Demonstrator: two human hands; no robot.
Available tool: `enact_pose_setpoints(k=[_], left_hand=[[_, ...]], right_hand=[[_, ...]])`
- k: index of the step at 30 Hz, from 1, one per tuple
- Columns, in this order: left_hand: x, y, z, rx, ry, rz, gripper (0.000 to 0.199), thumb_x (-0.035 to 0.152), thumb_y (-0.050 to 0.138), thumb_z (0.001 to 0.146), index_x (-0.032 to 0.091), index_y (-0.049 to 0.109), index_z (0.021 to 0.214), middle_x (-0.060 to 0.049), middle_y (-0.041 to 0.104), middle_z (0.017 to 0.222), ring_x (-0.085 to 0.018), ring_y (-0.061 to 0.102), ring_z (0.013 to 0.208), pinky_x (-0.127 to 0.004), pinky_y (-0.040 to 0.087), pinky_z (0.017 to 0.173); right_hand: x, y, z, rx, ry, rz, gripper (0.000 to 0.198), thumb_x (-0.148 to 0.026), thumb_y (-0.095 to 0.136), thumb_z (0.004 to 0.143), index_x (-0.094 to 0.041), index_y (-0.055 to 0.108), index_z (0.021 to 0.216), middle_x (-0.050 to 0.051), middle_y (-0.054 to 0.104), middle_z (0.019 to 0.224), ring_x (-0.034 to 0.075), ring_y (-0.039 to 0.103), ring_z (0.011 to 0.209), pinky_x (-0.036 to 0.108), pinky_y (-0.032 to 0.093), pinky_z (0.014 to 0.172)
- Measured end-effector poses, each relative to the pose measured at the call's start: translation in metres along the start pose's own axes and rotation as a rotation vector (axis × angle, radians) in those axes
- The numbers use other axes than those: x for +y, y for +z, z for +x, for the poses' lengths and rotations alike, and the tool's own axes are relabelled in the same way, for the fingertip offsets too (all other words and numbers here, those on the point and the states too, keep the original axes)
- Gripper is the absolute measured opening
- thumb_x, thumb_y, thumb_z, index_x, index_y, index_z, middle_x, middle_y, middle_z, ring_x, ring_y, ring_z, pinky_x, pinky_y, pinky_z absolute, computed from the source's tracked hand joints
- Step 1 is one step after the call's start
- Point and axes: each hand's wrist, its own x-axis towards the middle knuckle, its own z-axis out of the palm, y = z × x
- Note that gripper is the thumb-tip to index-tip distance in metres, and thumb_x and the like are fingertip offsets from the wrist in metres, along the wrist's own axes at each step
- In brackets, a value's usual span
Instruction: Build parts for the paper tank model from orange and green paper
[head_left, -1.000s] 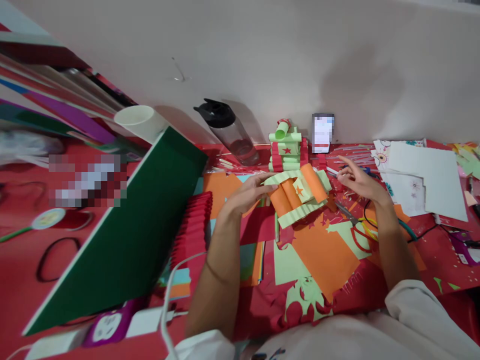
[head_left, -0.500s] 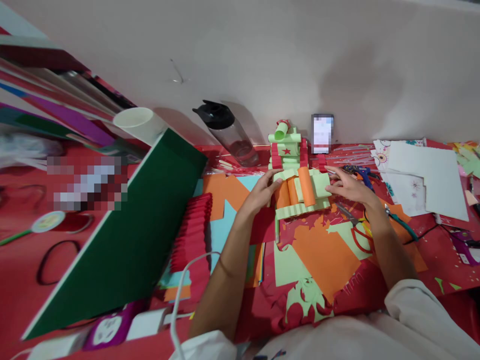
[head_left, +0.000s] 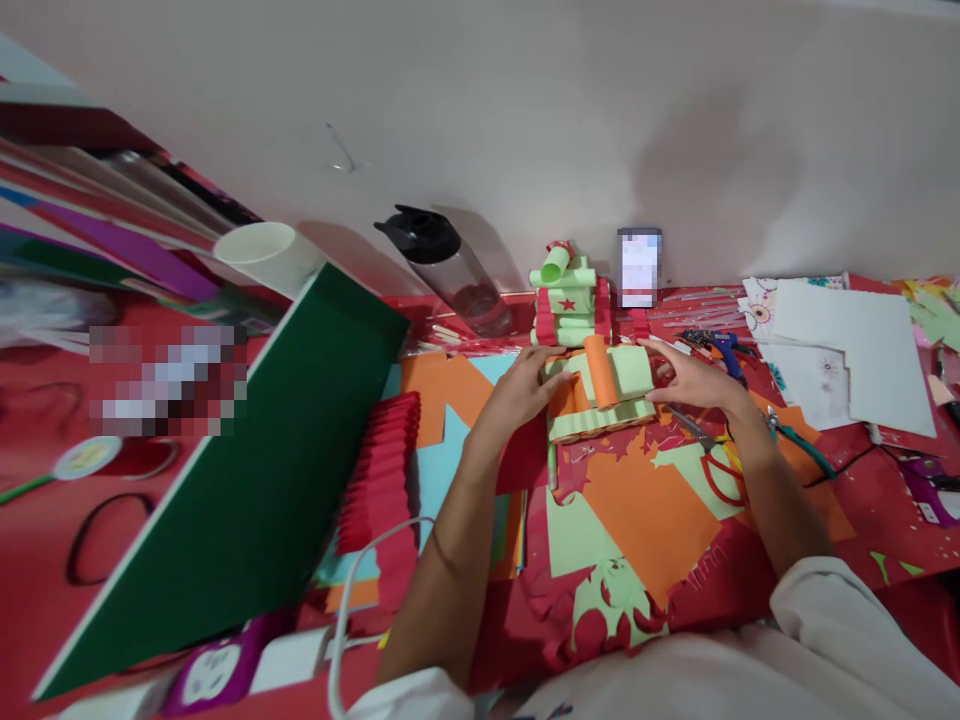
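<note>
Paper model (head_left: 601,375) lay toward back edge of red table (head_left: 896,515). Left hand (head_left: 520,388) grasped its left end; right hand (head_left: 697,380) loosely open by right end, contact unclear. Probably light, crushable; ribbed strips (head_left: 600,422) likely firmest hold.

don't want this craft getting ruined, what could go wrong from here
Squeezed between the left hand and right hand, the orange-and-green paper model might dent. A push backward could bump the green-and-red paper model close behind it. The scissors lie near the right forearm, so a sweep of that arm might knock them.
</note>
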Motion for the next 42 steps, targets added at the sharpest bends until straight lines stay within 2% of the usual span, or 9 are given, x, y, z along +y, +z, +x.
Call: enact_pose_setpoints(k=[5, 8, 12, 16, 20, 24, 28, 33, 42], left_hand=[[-0.001, 0.004, 0.005, 0.047, 0.043, -0.019, 0.043, 0.042, 0.056, 0.098, 0.019, 0.065, 0.134, -0.014, 0.065, 0.134, -0.029, 0.059, 0.125, -0.041, 0.049, 0.105], [0.001, 0.002, 0.005, 0.083, 0.034, -0.036, 0.043, 0.043, 0.053, 0.099, 0.02, 0.065, 0.134, -0.015, 0.064, 0.135, -0.029, 0.061, 0.124, -0.041, 0.051, 0.104], [0.014, -0.017, -0.002, 0.109, -0.012, 0.061, 0.036, 0.04, 0.051, 0.099, 0.022, 0.067, 0.126, -0.012, 0.07, 0.129, -0.029, 0.066, 0.117, -0.039, 0.052, 0.099], [0.03, -0.039, -0.013, -0.077, -0.158, 0.25, 0.032, 0.042, 0.05, 0.098, 0.023, 0.069, 0.117, -0.01, 0.077, 0.104, -0.029, 0.072, 0.096, -0.037, 0.051, 0.084], [0.036, -0.045, -0.02, -0.327, -0.315, 0.448, 0.029, 0.046, 0.052, 0.094, 0.026, 0.071, 0.104, -0.009, 0.077, 0.098, -0.03, 0.07, 0.084, -0.036, 0.048, 0.075], [0.037, -0.04, -0.021, -0.433, -0.353, 0.526, 0.028, 0.047, 0.055, 0.089, 0.025, 0.07, 0.094, -0.011, 0.076, 0.096, -0.032, 0.069, 0.081, -0.038, 0.048, 0.073], [0.04, -0.036, -0.02, -0.491, -0.352, 0.594, 0.028, 0.047, 0.052, 0.09, 0.023, 0.067, 0.085, -0.012, 0.074, 0.09, -0.032, 0.069, 0.082, -0.039, 0.047, 0.074], [0.045, -0.039, -0.02, -0.512, -0.356, 0.64, 0.027, 0.044, 0.052, 0.089, 0.021, 0.066, 0.085, -0.012, 0.073, 0.09, -0.029, 0.068, 0.08, -0.036, 0.047, 0.073], [0.056, -0.027, -0.034, -0.481, -0.31, 0.64, 0.023, 0.041, 0.054, 0.092, 0.022, 0.067, 0.091, -0.009, 0.075, 0.094, -0.027, 0.069, 0.082, -0.033, 0.045, 0.074]], right_hand=[[0.006, 0.0, 0.003, 0.024, -0.02, -0.032, 0.089, -0.029, 0.081, 0.081, -0.031, 0.039, 0.16, 0.012, 0.055, 0.156, 0.027, 0.067, 0.119, 0.041, 0.06, 0.095], [0.005, 0.0, 0.002, 0.051, 0.008, -0.05, 0.086, -0.029, 0.084, 0.079, -0.028, 0.043, 0.156, 0.013, 0.057, 0.152, 0.028, 0.067, 0.119, 0.042, 0.06, 0.093], [0.001, 0.0, 0.002, 0.048, 0.013, -0.077, 0.085, -0.029, 0.083, 0.08, -0.029, 0.043, 0.156, 0.012, 0.064, 0.141, 0.028, 0.068, 0.118, 0.043, 0.06, 0.095], [0.0, -0.001, 0.0, 0.026, -0.003, -0.108, 0.091, -0.028, 0.081, 0.082, -0.029, 0.037, 0.162, 0.013, 0.061, 0.148, 0.027, 0.069, 0.115, 0.044, 0.058, 0.1], [0.004, -0.011, -0.006, 0.054, 0.005, -0.183, 0.092, -0.031, 0.079, 0.084, -0.03, 0.033, 0.164, 0.013, 0.049, 0.161, 0.026, 0.069, 0.114, 0.041, 0.06, 0.095], [0.008, -0.025, -0.017, 0.061, 0.025, -0.227, 0.086, -0.032, 0.074, 0.088, -0.03, 0.035, 0.164, 0.013, 0.06, 0.149, 0.023, 0.072, 0.102, 0.035, 0.06, 0.084], [0.003, -0.031, -0.028, -0.001, 0.053, -0.34, 0.069, -0.031, 0.073, 0.09, -0.025, 0.048, 0.155, 0.009, 0.075, 0.119, 0.023, 0.072, 0.094, 0.032, 0.055, 0.081], [-0.01, -0.025, -0.038, -0.123, 0.103, -0.559, 0.052, -0.033, 0.072, 0.092, -0.025, 0.059, 0.142, 0.006, 0.077, 0.106, 0.024, 0.071, 0.092, 0.029, 0.046, 0.074], [0.004, 0.012, -0.068, 0.077, 0.026, -0.574, 0.029, -0.03, 0.067, 0.098, -0.023, 0.065, 0.126, 0.004, 0.077, 0.099, 0.02, 0.069, 0.087, 0.027, 0.041, 0.071]])
